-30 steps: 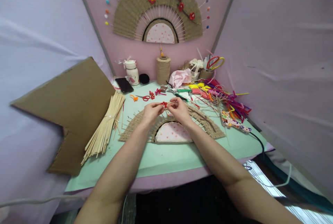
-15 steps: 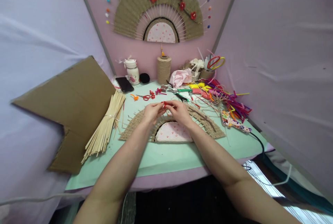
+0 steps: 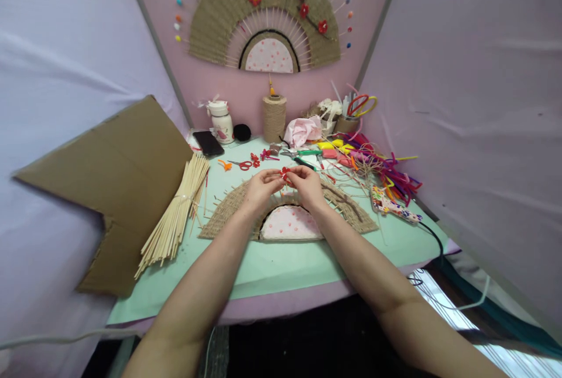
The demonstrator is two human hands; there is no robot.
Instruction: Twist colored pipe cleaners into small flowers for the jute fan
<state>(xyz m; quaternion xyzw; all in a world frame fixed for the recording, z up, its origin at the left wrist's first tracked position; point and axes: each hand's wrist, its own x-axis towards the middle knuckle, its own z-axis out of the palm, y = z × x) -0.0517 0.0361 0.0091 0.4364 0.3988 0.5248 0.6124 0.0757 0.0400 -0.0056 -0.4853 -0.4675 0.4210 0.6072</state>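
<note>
Between the fingertips of both hands is a small red flower (image 3: 285,175), pinched on its left side by my left hand (image 3: 263,188) and on its right side by my right hand (image 3: 307,186). Both hands are above a woven twine fan (image 3: 223,212) that lies on the table. The fan has a pink dotted half-circle (image 3: 291,223) at its base and a brown twig (image 3: 351,205) on its right part. My wrists and forearms hide some of the weave.
A bundle of sticks (image 3: 173,217) and cardboard (image 3: 132,191) are at left. Behind the fan are red scissors (image 3: 244,165), pliers (image 3: 304,163), a twine spool (image 3: 274,119) and a bottle (image 3: 220,123). Pipe cleaners (image 3: 399,179) and a patterned glue gun (image 3: 395,208) lie right.
The red piece between my fingers now shows more fully as a flower, with my fingertips at its two sides. The whole view has shifted slightly.
</note>
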